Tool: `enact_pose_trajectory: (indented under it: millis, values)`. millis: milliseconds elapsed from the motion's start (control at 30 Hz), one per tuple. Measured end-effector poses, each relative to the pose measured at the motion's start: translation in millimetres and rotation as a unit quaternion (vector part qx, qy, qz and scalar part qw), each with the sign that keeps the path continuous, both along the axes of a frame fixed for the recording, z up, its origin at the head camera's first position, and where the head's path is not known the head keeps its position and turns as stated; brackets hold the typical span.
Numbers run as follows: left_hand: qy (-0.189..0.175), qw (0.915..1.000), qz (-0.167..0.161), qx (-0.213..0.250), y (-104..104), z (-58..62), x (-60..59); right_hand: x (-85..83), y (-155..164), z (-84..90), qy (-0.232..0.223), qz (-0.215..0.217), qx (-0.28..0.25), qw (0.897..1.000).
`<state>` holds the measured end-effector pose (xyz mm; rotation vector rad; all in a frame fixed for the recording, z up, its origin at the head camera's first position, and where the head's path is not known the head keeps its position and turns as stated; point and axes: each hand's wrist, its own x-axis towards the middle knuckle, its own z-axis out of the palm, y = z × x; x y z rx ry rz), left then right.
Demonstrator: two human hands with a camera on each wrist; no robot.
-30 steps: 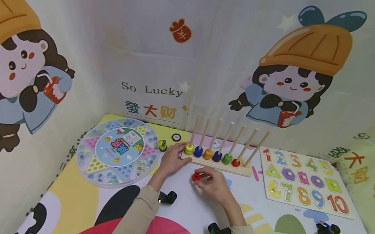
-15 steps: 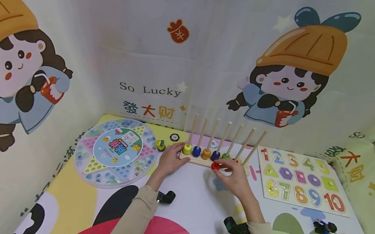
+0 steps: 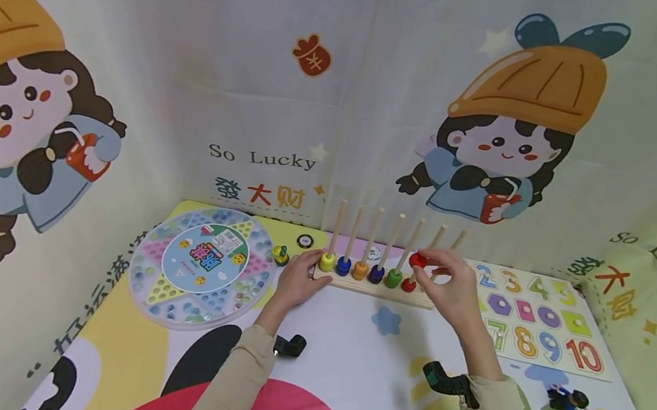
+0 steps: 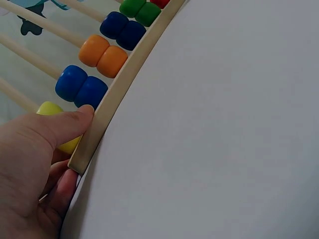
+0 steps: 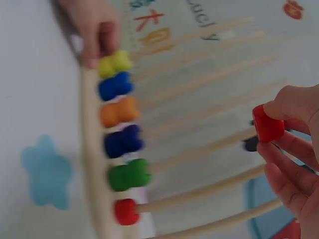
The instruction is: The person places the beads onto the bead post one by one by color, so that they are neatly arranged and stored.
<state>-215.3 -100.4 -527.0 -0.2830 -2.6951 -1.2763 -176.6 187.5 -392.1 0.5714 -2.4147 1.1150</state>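
A wooden peg stacker stands at the back of the table, its upright pegs in a row. The first several pegs bear pairs of beads in yellow, blue, orange, dark blue and green. A single red bead sits at the foot of the sixth peg; the last peg is bare. My left hand holds the stacker's left end, thumb on the base and other fingers behind it. My right hand pinches another red bead between thumb and fingers, raised beside the sixth peg, which it overlaps in the head view.
At left lies a round Chinese checkers board, with a small yellow-green figure beside it. A number-and-shape puzzle board lies at right behind my right hand. A small dark figurine is nearer the right edge. A patterned curtain hangs behind.
My right hand has carried the red bead rightward and up, from the tabletop before the stacker to the sixth peg. The left hand has kept its hold on the stacker's end.
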Motion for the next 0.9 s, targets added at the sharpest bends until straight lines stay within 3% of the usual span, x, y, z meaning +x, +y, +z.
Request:
enact_pose_trajectory:
  millis: [133,367,633,900]
  values:
    - [-0.003,1.0000,0.003,-0.007,-0.8,-1.0,-0.1,-2.0,3.8,20.0,0.030,-0.042,-0.028,0.998]
    - [-0.009,0.9999,0.004,-0.003,-1.1,-0.4,2.6,-7.3,3.0,42.1,0.044,-0.120,-0.060,0.990]
    - [-0.011,0.9999,0.005,-0.006,-0.5,-4.1,0.9,-21.2,1.1,44.6,0.037,-0.154,-0.015,0.987]
    - [-0.010,0.9998,0.002,-0.014,-0.2,-2.7,-2.4,-23.2,0.1,41.3,0.039,-0.155,0.009,0.987]
